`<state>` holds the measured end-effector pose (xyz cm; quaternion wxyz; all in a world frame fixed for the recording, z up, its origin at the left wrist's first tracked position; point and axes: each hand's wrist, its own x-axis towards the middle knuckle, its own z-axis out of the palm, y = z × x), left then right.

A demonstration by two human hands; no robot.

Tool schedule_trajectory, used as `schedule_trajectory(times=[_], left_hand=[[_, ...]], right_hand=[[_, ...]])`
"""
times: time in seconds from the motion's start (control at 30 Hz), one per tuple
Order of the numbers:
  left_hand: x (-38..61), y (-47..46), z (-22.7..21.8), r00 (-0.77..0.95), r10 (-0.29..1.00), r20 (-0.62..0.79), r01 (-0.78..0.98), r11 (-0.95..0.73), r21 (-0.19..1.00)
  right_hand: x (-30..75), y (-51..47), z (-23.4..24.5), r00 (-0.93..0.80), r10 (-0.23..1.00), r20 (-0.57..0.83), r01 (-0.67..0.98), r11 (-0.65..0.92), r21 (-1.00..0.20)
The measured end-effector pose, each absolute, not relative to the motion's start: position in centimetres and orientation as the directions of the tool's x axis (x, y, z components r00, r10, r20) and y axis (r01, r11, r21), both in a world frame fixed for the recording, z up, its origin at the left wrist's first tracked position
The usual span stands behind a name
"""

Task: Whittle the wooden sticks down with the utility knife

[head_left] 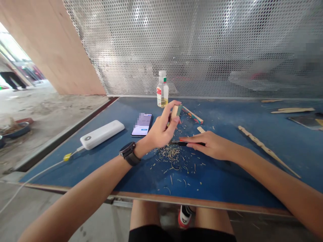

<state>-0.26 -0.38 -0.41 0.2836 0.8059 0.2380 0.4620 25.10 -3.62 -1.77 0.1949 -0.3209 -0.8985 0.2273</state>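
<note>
My left hand is raised a little over the blue table, fingers closed round a short pale wooden stick with a greenish end. A black watch sits on that wrist. My right hand lies low on the table with its fingers on a thin black tool with a red tip, a small knife by the look of it. Wood shavings are scattered under and in front of both hands.
A white power bank with a cable and a lit phone lie at the left. A small plastic bottle stands by the perforated metal screen. A coloured stick, a long carved stick and more wood pieces lie to the right.
</note>
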Motion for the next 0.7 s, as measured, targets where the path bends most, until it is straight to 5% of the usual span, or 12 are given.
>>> schedule_trajectory(times=[0.3, 0.57, 0.7], left_hand=[[-4.5, 3.0, 3.0, 0.608, 0.652, 0.454, 0.169, -0.665, 0.728], [-8.1, 3.2, 6.0, 0.656, 0.686, 0.316, 0.308, -0.625, 0.717], [-7.7, 2.2, 6.1, 0.615, 0.699, 0.365, 0.337, -0.652, 0.679]], right_hand=[[25.1, -3.5, -1.7, -0.728, 0.659, 0.19, 0.521, 0.711, -0.472], [24.7, -3.8, -1.9, -0.626, 0.67, 0.399, 0.534, 0.741, -0.406], [24.5, -3.6, -2.3, -0.64, 0.642, 0.422, 0.542, 0.766, -0.345]])
